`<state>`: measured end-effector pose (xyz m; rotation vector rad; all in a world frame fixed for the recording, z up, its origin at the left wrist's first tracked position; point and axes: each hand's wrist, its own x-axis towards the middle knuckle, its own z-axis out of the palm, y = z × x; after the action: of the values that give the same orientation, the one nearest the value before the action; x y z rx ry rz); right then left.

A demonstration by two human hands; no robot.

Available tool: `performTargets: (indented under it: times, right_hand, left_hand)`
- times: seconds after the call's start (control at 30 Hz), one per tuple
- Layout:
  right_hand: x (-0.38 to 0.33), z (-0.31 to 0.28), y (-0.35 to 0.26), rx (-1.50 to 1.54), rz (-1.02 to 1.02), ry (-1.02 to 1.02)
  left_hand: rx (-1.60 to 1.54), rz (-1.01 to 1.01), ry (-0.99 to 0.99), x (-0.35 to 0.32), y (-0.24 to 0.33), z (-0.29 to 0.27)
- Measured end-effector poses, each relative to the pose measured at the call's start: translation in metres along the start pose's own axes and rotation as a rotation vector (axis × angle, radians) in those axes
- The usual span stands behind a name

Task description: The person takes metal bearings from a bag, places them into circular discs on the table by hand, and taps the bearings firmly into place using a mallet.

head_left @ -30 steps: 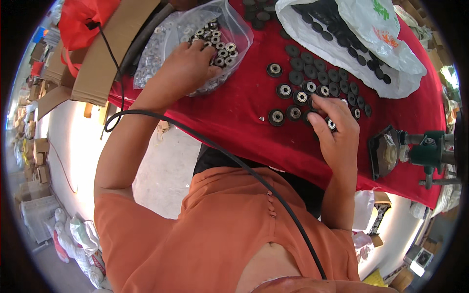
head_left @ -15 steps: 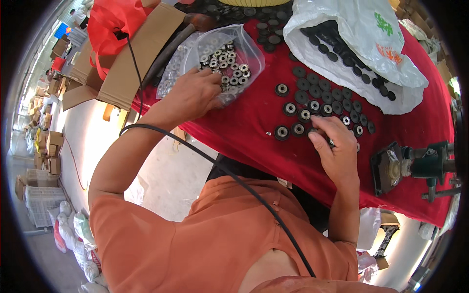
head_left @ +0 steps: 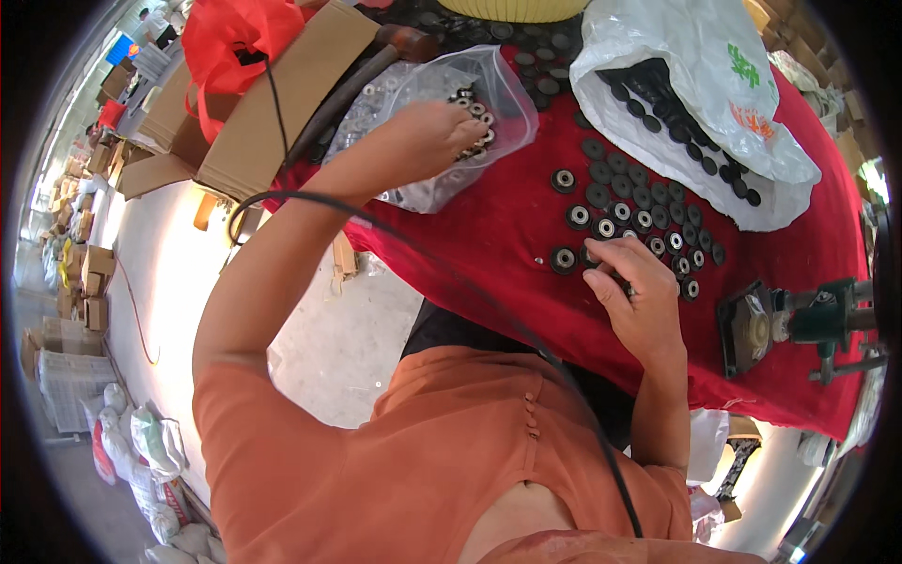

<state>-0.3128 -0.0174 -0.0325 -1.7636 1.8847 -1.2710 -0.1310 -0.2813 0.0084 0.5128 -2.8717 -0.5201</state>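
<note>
My left hand (head_left: 432,139) reaches into a clear plastic bag (head_left: 512,117) of small silver ball bearings (head_left: 476,109) at the table's left part. Its fingers are bent down among the bearings; whatever lies between them is hidden. My right hand (head_left: 644,296) is low over a cluster of round black discs, thumb and fingers curled around a spot at the cluster's near edge. A glint of metal shows under the palm, too covered to name. Several black discs with silver bearings in their centres (head_left: 563,260) lie beside it, and plain black discs (head_left: 598,195) spread beyond.
A white woven sack (head_left: 691,75) spills black discs at the far right. A green metal hand press (head_left: 817,320) stands at the right. A hammer (head_left: 409,43), a cardboard box (head_left: 282,80) and a red bag (head_left: 244,42) are at the far left. A black cable (head_left: 451,268) crosses the view.
My left hand has shifted right and away from me over the bag of bearings. My right hand has drawn slightly toward me among the discs. The whole view has moved a little.
</note>
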Motion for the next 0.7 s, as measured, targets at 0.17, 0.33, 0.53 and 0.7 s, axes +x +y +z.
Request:
performTargets:
  times: [0.17,0.33,0.53,0.7]
  right_hand:
    - [-0.004,0.006,0.000,-0.042,-0.060,0.005]
    - [-0.027,-0.007,0.008,0.005,-0.013,0.047]
    - [-0.035,-0.012,0.013,0.037,-0.018,0.049]
    - [-0.031,-0.015,0.013,0.041,-0.040,0.058]
  left_hand:
    - [0.407,-0.074,-0.221,0.054,-0.046,0.048]
    - [0.520,-0.211,0.373,0.044,-0.047,0.104]
    - [0.450,-0.387,0.248,0.045,-0.028,0.085]
    - [0.418,-0.306,0.161,0.039,-0.019,0.079]
